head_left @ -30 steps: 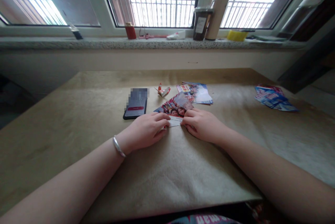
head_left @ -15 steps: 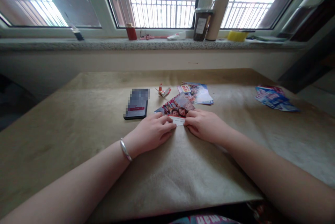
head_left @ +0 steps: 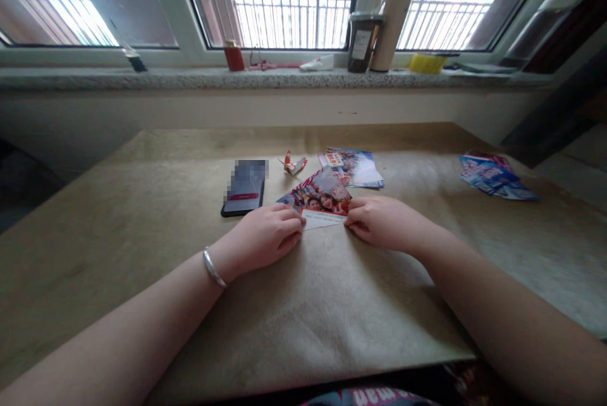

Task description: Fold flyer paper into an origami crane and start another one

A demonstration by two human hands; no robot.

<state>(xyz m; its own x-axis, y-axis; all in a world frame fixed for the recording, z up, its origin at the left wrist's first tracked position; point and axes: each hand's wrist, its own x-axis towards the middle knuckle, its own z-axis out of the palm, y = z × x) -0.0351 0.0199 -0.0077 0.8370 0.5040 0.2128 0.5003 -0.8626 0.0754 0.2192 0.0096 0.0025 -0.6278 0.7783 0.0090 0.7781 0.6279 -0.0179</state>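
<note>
A printed flyer [head_left: 327, 194] lies on the table between my hands, its upper part slanting to a point and a white strip along its near edge. My left hand [head_left: 275, 232] is closed at the flyer's near left corner, fingers curled and pressed on it. At the near right corner my right hand [head_left: 379, 222] pinches the edge, thumb and fingers together. My fingers hide both corners. Just behind the flyer sits a small folded red-and-white paper piece [head_left: 294, 167]. A stack of flyers [head_left: 365, 169] lies behind it to the right.
Left of the flyer is a phone [head_left: 244, 194] with a blurred screen. More blue flyers [head_left: 497, 178] lie far right on the brown-covered table [head_left: 303, 311]. The stone windowsill [head_left: 190, 79] carries a dark lidded cup [head_left: 363, 42], a cardboard tube [head_left: 398, 11], a red container [head_left: 234, 56] and yellow tape [head_left: 427, 63].
My hands have moved apart, the left to the left and the right to the right, along the flyer's near edge. More of its white strip shows. The view has shifted slightly.
</note>
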